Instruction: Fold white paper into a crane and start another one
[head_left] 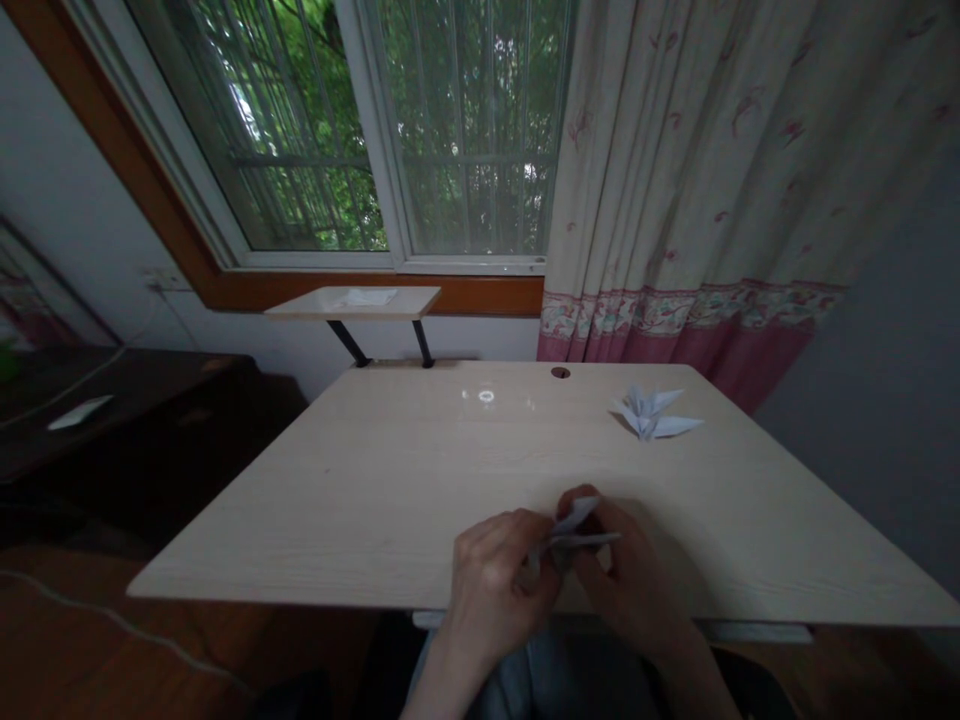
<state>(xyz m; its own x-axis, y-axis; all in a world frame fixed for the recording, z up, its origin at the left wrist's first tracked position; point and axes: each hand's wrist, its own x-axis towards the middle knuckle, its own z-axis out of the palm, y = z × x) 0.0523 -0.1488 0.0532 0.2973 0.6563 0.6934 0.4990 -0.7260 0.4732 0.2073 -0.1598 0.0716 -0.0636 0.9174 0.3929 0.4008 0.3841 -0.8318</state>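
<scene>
By a window — pale desk, held paper, flowered curtain

- We see a pale wood-grained desk, wider at its near edge, with a round hole by its far edge.
- On its far right we find white folded paper, its pointed flaps spread.
- At the far left, dark struts carry a small raised shelf, where we see white paper.
- Farther left, we make out a dark table bearing a flat whitish object.
- Near left, a pale cable crosses the brown floor.
</scene>
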